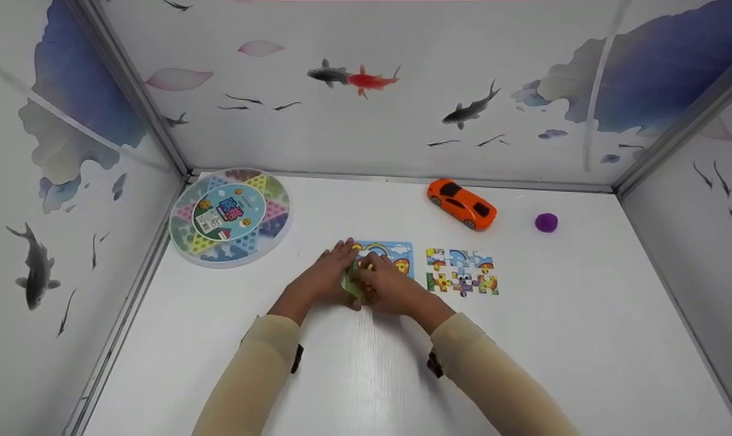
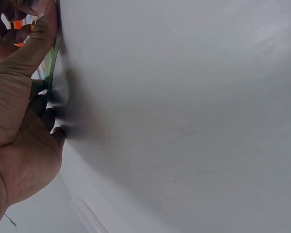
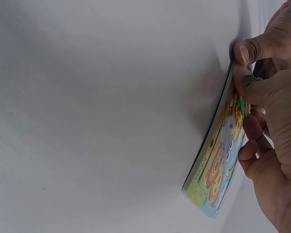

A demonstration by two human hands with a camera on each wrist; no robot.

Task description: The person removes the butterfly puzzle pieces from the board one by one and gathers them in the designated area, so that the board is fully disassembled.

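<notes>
A jigsaw puzzle board (image 1: 402, 249) with a cartoon picture and a rainbow lies at the middle of the table. My left hand (image 1: 329, 275) grips its left side, fingers at the far corner and thumb at the near edge. Over the board's left part, my right hand (image 1: 390, 284) curls its fingers and pinches at the green corner. In the right wrist view the board (image 3: 216, 170) looks slightly tilted, and both thumbs meet at its corner. Whether a loose piece is between the right fingertips is hidden. Several jigsaw pieces (image 1: 459, 258) lie in two rows right of the board.
A round Chinese checkers box (image 1: 275, 239) stands at the back left. An orange toy car (image 1: 461, 204) and a purple ball (image 1: 546, 222) lie at the back right. Printed walls (image 1: 366, 139) enclose the white table (image 1: 366, 375) at the back and both sides.
</notes>
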